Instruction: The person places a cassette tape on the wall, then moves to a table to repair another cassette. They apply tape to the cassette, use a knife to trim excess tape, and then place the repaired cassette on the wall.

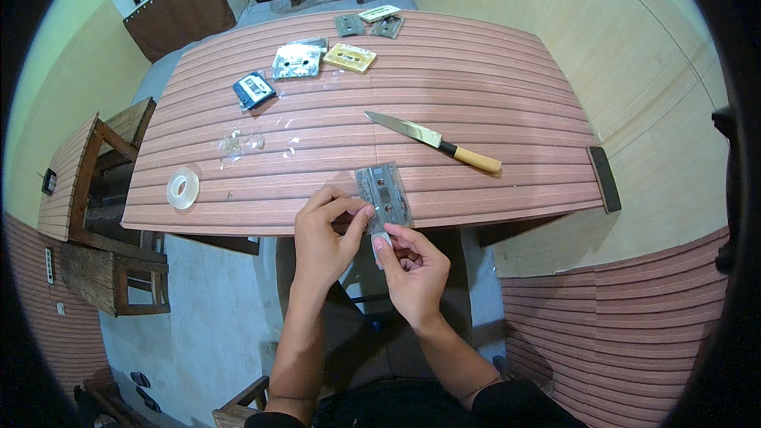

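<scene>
A smoky clear cassette tape [384,192] lies at the near edge of the table, tilted slightly. My left hand [325,226] is at its lower left edge, thumb and index finger pinched together there. What sits between those fingertips is too small to make out. Just below the cassette, my right hand [416,269] pinches a small pale strip [380,247] between thumb and index finger, with the other fingers curled. Something clear and film-like shows between the two hands near the cassette's lower corner.
A knife [432,141] with a yellow handle lies right of centre. A clear tape roll [183,189] sits at left, with clear scraps [240,143] beyond it. Farther back are a blue cassette [254,90], a white one [297,62], a yellow one [349,57] and several more.
</scene>
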Motion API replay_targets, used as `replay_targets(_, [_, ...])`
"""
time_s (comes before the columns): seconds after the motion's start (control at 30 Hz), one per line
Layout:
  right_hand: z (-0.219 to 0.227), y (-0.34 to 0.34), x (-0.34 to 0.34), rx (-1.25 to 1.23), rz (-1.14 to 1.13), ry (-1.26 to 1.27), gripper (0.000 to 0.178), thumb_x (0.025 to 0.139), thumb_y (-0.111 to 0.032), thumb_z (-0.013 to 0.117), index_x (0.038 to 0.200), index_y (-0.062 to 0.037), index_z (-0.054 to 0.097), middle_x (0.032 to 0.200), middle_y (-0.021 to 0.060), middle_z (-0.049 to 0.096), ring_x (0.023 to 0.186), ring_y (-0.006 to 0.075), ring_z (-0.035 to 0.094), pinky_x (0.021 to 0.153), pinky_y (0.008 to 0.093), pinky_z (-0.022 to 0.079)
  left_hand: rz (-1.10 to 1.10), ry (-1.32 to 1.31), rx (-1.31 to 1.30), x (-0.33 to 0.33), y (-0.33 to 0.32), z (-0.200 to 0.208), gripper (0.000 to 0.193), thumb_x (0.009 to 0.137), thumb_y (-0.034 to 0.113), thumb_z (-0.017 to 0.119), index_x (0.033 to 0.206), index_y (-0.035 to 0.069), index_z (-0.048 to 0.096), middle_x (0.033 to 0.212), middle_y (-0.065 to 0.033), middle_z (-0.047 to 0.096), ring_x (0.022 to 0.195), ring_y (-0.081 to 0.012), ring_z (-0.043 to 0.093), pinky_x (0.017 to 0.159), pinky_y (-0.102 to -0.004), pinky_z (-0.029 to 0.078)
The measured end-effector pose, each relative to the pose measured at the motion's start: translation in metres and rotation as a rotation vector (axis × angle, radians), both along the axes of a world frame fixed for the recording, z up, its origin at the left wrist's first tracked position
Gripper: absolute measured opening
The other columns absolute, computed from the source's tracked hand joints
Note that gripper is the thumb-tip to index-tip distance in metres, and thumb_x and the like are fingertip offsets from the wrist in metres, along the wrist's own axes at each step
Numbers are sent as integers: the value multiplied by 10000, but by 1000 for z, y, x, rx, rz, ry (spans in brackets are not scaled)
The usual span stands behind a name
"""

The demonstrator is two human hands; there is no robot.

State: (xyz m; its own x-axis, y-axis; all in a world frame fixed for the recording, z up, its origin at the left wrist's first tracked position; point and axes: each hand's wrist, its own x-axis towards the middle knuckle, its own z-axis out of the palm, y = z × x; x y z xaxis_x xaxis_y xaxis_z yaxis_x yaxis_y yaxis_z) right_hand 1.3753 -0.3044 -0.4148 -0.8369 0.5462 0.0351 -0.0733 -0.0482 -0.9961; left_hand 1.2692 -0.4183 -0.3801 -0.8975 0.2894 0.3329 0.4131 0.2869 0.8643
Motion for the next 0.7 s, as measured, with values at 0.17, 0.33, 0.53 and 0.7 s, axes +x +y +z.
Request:
replay_targets(0.17, [-6,-1,-2,65,-2,-3,293,1032,-34,818,1307,56,769,994,68,770,831,94,714,699,231,585,7,-19,4,-3,-1,-1,128,898,32,881,1012,-22,864,899,-104,735,798,-181,715,726,-310,561])
replay_targets(0.33, [-10,-2,-4,36,-12,25,275,1033,-20,812,1292,64,773,984,57,750,814,82,694,675,221,569,25,-3,-38,-4,0,-5,148,880,53,900,1012,-6,866,911,-103,733,753,-201,742,693,-317,614])
replay_targets(0.53, [-10,-3,-4,53,-24,17,267,1035,0,799,1293,63,774,969,52,744,797,75,681,665,222,562,59,-48,-33,-4,2,-6,171,862,68,914,1016,8,870,901,-90,748,779,-193,769,721,-308,618])
replay_targets(0.7, [-13,-6,-7,16,-61,29,259,998,-17,844,1247,45,808,951,23,728,805,30,635,639,202,518,140,-163,3,-7,10,-7,246,856,69,926,1083,6,855,956,-102,786,811,-172,773,740,-302,612])
